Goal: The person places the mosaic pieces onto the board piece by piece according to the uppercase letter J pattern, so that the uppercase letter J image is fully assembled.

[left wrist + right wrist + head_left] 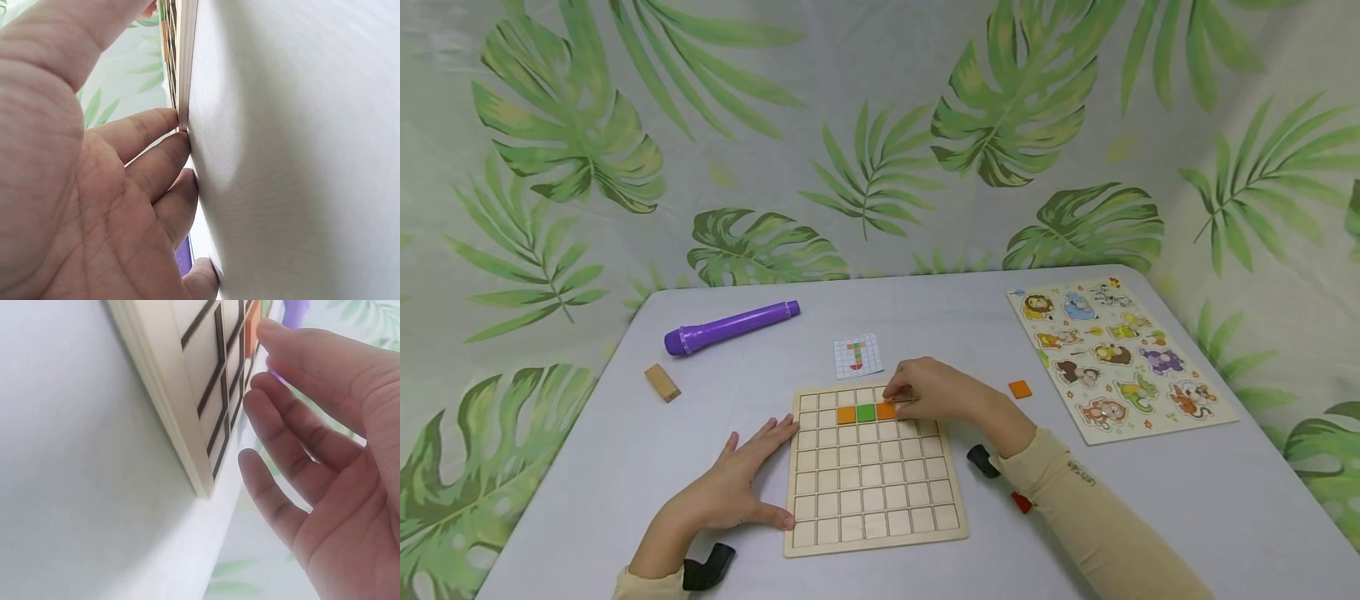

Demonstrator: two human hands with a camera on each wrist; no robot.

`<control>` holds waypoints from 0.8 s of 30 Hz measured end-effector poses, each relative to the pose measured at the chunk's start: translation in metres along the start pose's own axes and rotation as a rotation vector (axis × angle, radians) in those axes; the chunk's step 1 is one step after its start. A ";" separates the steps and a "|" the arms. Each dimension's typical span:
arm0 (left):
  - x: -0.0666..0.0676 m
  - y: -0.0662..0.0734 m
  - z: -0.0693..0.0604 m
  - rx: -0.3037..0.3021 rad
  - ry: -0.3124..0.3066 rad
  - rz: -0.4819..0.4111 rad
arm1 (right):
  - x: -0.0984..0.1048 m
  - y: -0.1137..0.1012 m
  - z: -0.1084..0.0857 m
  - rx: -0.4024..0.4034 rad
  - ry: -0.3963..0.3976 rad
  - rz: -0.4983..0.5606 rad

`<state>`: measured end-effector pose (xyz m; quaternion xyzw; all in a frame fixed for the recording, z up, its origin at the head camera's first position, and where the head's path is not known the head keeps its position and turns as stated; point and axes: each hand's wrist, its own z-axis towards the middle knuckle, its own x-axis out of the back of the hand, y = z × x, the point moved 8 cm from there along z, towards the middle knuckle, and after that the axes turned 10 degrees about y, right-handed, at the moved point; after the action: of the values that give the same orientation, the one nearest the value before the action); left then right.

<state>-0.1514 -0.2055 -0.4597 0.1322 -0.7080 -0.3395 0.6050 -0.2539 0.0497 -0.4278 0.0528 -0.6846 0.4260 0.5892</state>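
A wooden grid board (872,479) lies flat in front of me. One row near its far edge holds an orange tile (847,415), a green tile (866,412) and a second orange tile (886,411). My right hand (936,392) is over the board's far right part, thumb and index finger at that second orange tile, other fingers loosely bent in the right wrist view. Whether the fingertips press the tile is hard to see. With fingers and thumb spread, my left hand (730,483) rests against the board's left edge; its fingertips (181,137) touch the edge in the left wrist view.
A small pattern card (868,367) lies beyond the board. A purple microphone-shaped toy (733,327) and a small wooden block (662,383) are at the left. On the right are an animal puzzle board (1120,358), a loose orange tile (1020,389) and a red piece (1022,502).
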 end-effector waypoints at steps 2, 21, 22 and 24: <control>0.000 0.000 0.000 -0.001 0.000 -0.002 | 0.002 0.003 -0.002 -0.011 0.001 -0.002; -0.001 -0.001 0.001 -0.012 0.006 0.017 | 0.048 0.050 -0.043 -0.138 0.045 0.020; -0.001 -0.001 0.001 -0.012 0.006 0.018 | 0.051 0.054 -0.047 -0.150 0.050 0.025; -0.001 -0.002 0.001 -0.012 0.006 0.023 | 0.056 0.062 -0.053 -0.167 0.060 0.027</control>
<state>-0.1525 -0.2057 -0.4622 0.1215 -0.7057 -0.3363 0.6117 -0.2663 0.1477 -0.4153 -0.0186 -0.7002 0.3769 0.6061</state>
